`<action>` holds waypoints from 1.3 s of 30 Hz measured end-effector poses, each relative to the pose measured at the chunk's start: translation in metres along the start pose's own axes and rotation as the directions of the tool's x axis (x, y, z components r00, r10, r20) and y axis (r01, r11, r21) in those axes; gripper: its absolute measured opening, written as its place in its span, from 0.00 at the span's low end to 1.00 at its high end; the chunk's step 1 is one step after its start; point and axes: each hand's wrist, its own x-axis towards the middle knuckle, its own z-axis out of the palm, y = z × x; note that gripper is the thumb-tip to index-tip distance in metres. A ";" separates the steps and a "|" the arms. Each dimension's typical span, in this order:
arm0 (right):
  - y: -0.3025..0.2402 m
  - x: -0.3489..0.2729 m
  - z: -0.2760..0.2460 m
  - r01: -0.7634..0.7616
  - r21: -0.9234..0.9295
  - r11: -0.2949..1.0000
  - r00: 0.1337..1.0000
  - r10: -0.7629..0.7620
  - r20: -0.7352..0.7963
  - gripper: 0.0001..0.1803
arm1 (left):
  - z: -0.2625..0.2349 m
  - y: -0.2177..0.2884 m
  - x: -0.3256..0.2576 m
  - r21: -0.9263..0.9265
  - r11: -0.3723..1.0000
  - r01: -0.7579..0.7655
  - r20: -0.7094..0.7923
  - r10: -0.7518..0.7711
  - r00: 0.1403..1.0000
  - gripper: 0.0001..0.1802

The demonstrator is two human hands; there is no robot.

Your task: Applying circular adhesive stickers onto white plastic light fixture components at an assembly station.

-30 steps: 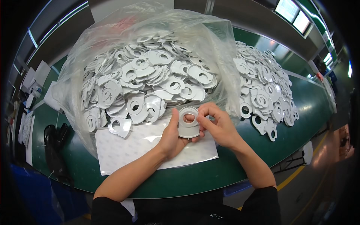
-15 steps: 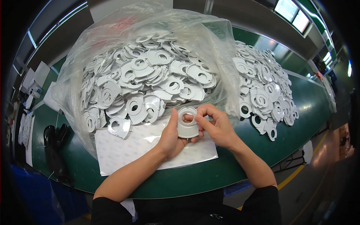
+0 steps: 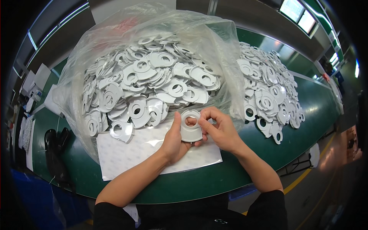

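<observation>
Between both hands I hold a pale grey plastic part [image 3: 191,135] upright, flat-bodied with a raised ring around a round hole. My left hand [image 3: 174,142] grips its left side, thumb along the edge and fingers behind; a finger shows through the hole. My right hand [image 3: 219,128] pinches the ring's right edge between thumb and bent forefinger. Below the hands lie white sheets [image 3: 130,161] with a glossy surface. Just beyond, a loose part [image 3: 123,135] of the same kind rests on the sheets' far edge.
A big open clear plastic bag [image 3: 226,42] heaped with the same parts [image 3: 143,109] fills the table's middle. To its right another pile of parts [image 3: 268,99] lies on the green table [image 3: 245,178]. A black object [image 3: 57,161] lies at the left edge.
Almost nothing differs: the part is tipped very slightly, and both hands keep their hold on it in the same place.
</observation>
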 end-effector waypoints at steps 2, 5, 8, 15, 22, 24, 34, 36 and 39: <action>-0.001 0.000 0.001 0.003 -0.004 1.000 1.000 -0.003 0.001 0.06 | 0.000 0.000 0.000 0.003 1.000 0.001 -0.008 -0.001 1.000 0.38; -0.004 -0.001 0.002 -0.001 -0.024 1.000 1.000 0.001 -0.006 0.06 | -0.001 -0.001 0.000 -0.005 1.000 0.000 0.004 0.000 1.000 0.38; -0.006 -0.001 0.004 0.005 -0.058 0.998 1.000 -0.006 -0.015 0.06 | -0.001 -0.001 0.000 -0.005 1.000 0.002 -0.001 -0.002 1.000 0.38; -0.001 -0.002 0.007 0.098 -0.125 0.987 0.991 -0.109 -0.080 0.09 | 0.000 0.000 0.000 -0.016 1.000 -0.002 0.020 0.002 1.000 0.38; 0.002 0.008 -0.008 0.520 -0.769 0.370 0.728 -0.664 0.173 0.09 | -0.006 -0.001 -0.001 -0.030 0.999 -0.030 0.082 0.032 0.996 0.39; -0.002 0.005 -0.004 0.485 -0.757 0.438 0.754 -0.648 0.108 0.09 | -0.006 -0.002 -0.001 -0.053 0.998 -0.035 0.057 0.038 0.998 0.39; -0.005 0.000 0.006 -0.017 0.003 1.000 0.982 0.017 -0.188 0.10 | 0.002 -0.002 -0.001 0.019 0.998 -0.053 -0.006 0.053 0.999 0.41; -0.004 0.001 0.003 -0.029 -0.004 1.000 0.981 0.028 -0.191 0.10 | 0.003 -0.004 -0.001 0.049 0.997 -0.058 0.003 0.058 0.998 0.42; -0.005 0.001 0.005 -0.049 -0.009 0.999 0.978 0.046 -0.201 0.09 | 0.000 -0.008 -0.002 0.118 0.990 -0.082 0.037 0.078 0.996 0.42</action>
